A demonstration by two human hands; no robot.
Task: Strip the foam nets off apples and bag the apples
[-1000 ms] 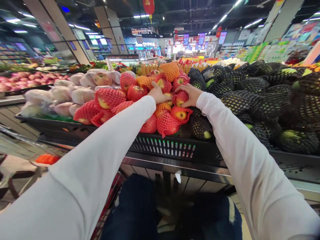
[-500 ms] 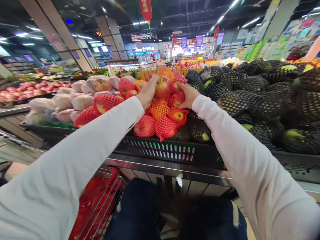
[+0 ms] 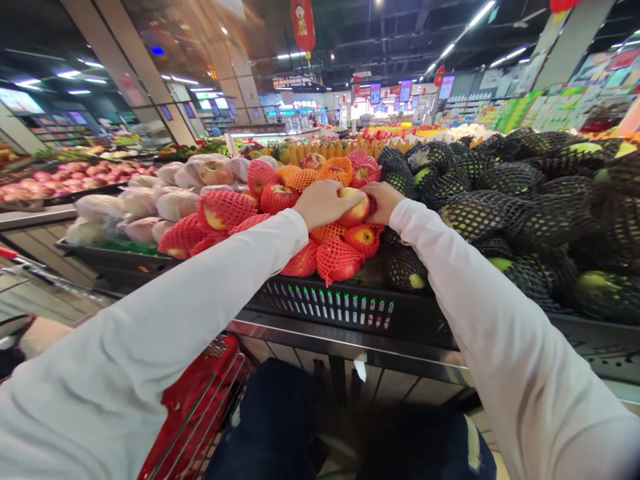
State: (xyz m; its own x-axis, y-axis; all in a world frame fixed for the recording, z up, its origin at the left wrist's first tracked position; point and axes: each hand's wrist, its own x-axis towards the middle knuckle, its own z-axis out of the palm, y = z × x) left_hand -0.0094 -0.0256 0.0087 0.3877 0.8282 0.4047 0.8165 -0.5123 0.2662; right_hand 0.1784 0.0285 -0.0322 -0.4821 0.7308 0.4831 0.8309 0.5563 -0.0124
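A bare red-and-yellow apple point(image 3: 354, 208) sits between my two hands at the front of a heap of netted apples. My left hand point(image 3: 324, 203) grips it from the left, thumb stretched across its top. From the right, the curled fingers of my right hand point(image 3: 385, 202) close on its side; a dark red patch shows there, partly hidden. Just below lie a red-netted apple point(image 3: 340, 260) and another with its stem end showing point(image 3: 363, 239). Behind them are an orange-netted apple point(image 3: 336, 171) and more in red nets.
A black slotted crate point(image 3: 320, 303) holds the apples. Dark-netted green fruit point(image 3: 480, 207) is piled on the right, pale wrapped fruit point(image 3: 175, 200) on the left. A metal ledge point(image 3: 350, 340) runs along the front. Below left stands a wire cart with something red point(image 3: 185, 407) in it.
Both hands have come lower and nearer with the bare apple, which moved right and down from the top of the heap. My right hand has closed in toward my left.
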